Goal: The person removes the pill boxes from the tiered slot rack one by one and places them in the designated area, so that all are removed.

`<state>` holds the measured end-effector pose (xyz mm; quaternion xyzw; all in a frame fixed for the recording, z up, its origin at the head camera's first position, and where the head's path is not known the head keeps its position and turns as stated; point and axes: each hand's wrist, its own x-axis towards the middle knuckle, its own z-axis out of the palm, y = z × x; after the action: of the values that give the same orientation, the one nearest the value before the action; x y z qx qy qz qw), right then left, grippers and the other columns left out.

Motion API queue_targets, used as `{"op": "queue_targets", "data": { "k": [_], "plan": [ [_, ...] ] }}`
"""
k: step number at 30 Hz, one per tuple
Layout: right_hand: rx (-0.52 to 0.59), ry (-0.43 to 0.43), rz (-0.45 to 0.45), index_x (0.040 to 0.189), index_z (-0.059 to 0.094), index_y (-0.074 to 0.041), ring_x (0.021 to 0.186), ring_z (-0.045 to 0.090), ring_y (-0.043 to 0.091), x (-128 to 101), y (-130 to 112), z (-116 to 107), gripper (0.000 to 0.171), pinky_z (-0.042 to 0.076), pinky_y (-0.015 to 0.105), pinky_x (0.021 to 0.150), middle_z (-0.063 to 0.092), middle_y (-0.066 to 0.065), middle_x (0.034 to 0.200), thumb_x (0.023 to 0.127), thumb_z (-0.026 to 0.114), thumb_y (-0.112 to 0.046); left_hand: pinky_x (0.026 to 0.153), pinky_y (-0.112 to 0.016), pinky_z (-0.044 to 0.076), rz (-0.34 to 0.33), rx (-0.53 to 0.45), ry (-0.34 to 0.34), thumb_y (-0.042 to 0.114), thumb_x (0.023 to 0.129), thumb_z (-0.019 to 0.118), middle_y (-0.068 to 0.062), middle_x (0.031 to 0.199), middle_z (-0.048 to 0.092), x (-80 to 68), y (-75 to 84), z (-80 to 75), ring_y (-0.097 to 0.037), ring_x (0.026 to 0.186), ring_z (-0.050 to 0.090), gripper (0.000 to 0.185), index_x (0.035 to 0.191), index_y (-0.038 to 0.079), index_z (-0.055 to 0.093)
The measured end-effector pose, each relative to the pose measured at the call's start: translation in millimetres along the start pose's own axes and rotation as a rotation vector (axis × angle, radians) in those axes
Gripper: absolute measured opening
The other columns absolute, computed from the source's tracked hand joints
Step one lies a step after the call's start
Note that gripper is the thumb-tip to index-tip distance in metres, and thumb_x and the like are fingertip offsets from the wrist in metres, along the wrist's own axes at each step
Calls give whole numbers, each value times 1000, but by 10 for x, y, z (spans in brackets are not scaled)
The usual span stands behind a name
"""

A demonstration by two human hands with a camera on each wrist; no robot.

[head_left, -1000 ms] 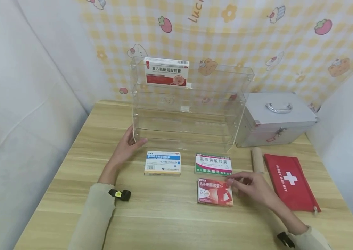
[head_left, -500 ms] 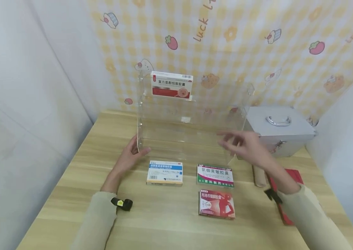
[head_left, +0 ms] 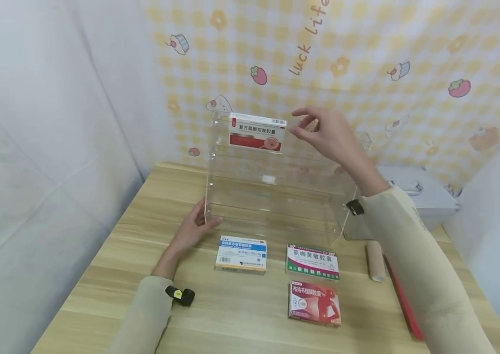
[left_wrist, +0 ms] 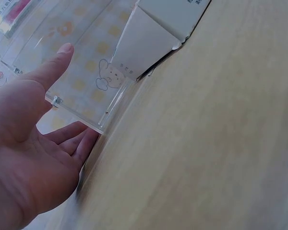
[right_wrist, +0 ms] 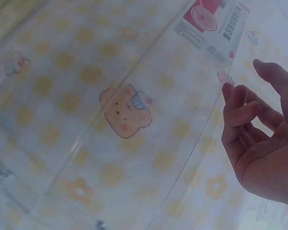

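Atop clear shelf (head_left: 276,162): red-white box (head_left: 256,132), likely light, stiff cardboard; grip short ends; right hand (head_left: 325,132) fingers loosely curled, empty; left hand (head_left: 194,228) fingers relaxed against shelf.

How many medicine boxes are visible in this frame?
4. One red-and-white box stands on the clear shelf's top tier; the blue-and-white box, green box and red box lie on the table. None appear hidden.

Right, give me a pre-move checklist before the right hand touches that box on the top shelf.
1. Right hand empty, fingers loosely curled: ok.
2. Red-and-white box upright on the top tier, not yet touched: ok.
3. Left hand steadying the clear shelf at its lower left corner: ok.
4. Three boxes flat on the table, away from both hands: ok.
5. Shelf space beside the box free: ok.
6. Box full or empty: cannot tell.
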<state>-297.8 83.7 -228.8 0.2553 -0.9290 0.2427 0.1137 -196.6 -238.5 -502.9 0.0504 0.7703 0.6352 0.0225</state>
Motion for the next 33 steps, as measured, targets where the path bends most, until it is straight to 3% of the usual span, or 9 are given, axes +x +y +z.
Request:
{"op": "queue_targets", "data": {
  "k": [5,12,18,24,30,33],
  "plan": [
    [-27,-93,84,131,63,-18,85,64,22,158,-32,58,48,51,36,68,71,8,103,91,67,-45,107,-49,38,-28,4,2,48,85,73,-11,156,33,-22,-30,45,-33,134,42,89,156,36,20],
    [33,-171,125,127,66,-19,53,62,27,244,-20,94,47,54,36,49,70,13,107,90,69,-47,106,-46,40,-32,8,11,49,83,74,-5,155,35,-16,-85,65,-29,133,43,90,155,40,21],
    [126,-206,123,123,68,-18,48,59,29,257,-15,60,40,50,33,41,71,12,107,90,71,-41,107,-48,39,-18,8,8,46,86,73,-5,155,35,-15,-48,50,-29,134,43,86,154,42,21],
    [200,-199,98,122,69,-16,53,64,28,275,-20,39,34,47,30,38,73,10,105,92,71,-32,107,-48,38,-2,22,13,45,86,73,-6,154,36,-11,-8,36,-30,134,43,86,155,40,21],
    [223,-117,87,122,70,-17,55,67,24,312,-59,-34,34,44,25,37,74,7,102,91,71,-32,108,-49,38,14,29,15,45,87,73,-8,155,34,-5,-10,22,-33,135,41,88,156,36,20],
    [257,-95,94,122,70,-16,56,68,25,330,-122,-104,36,49,25,40,73,9,103,90,73,-32,108,-49,37,4,30,22,46,86,73,-8,156,33,-5,-15,5,-32,135,41,88,156,37,19]
  ]
}}
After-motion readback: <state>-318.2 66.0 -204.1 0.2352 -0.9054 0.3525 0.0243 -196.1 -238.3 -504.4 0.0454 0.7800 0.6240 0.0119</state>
